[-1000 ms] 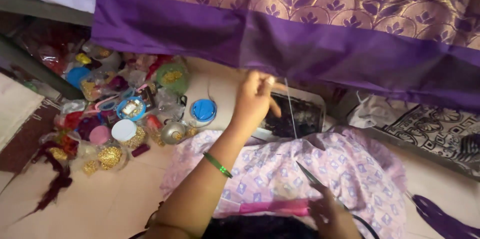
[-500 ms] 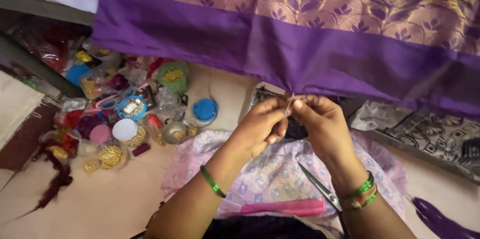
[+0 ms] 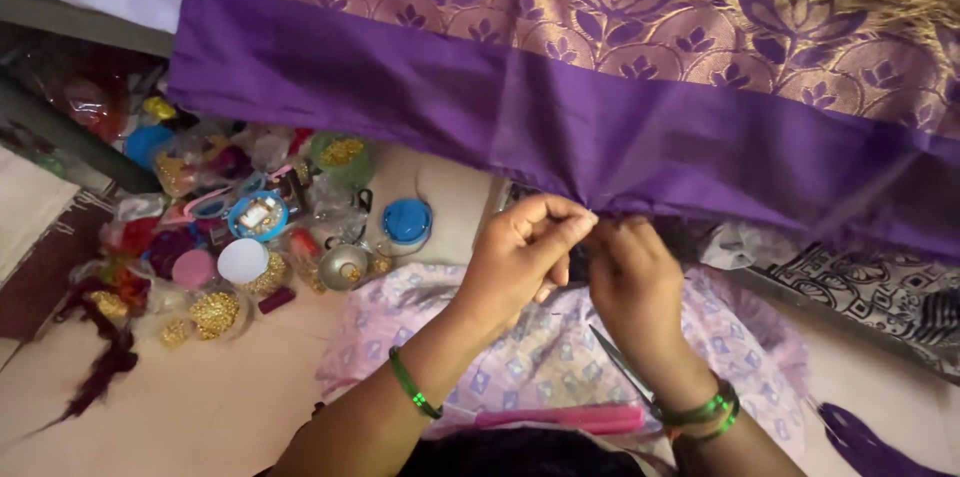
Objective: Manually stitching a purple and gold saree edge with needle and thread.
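Both hands meet at the centre of the frame, right at the lower edge of a purple cloth with a gold flower-patterned border that spans the whole upper half of the frame. The left hand has its thumb and fingers pinched together at the cloth's hem, fingertips touching the edge; what it pinches is too fine to make out. The right hand is curled just beside it, fingers closed at the same spot on the hem, knuckles toward the camera, and whether it grips thread or only the cloth cannot be told. Each wrist carries green bangles. A slim metal tool, perhaps scissors, shows below the right hand near the wrist, lying over a pink printed cloth in the lower centre. A pink bar-shaped object lies across that cloth near the bottom. At the left of the frame, on the floor, sits a cluster of small containers with gold beads, a blue round lid and a white round lid. Dark maroon threads trail at the lower left.
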